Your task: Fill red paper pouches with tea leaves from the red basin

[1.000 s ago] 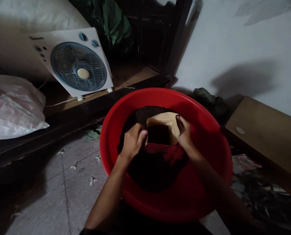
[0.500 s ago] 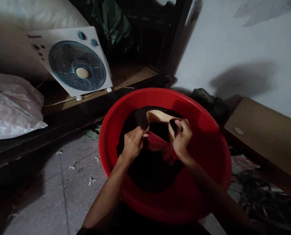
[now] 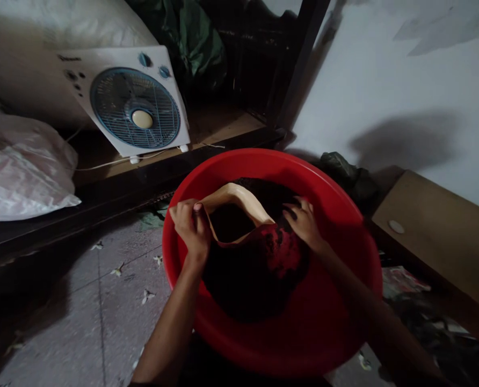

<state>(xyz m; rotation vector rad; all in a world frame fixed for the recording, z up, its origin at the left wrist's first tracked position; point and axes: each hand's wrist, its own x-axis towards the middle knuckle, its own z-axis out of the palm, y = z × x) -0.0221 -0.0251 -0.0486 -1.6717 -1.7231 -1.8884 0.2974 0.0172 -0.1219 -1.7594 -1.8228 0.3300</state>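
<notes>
So the left hand is clutching the rim of a pale-lined bag, whose mouth is gaping just right of those fingers, inside a red basin. The right hand is hanging released, fingers loosely spread past the bag's other corner; can't tell if the tips are touching the dark grainy stuff. I'm guessing the bag is acting papery: light, bendy, creasing or tearing easily, so I'd be holding both rim corners. Its lower part and contents are disappearing into shadow, and I'm not making out whether the red patch below the right fingers is bag or basin.
</notes>
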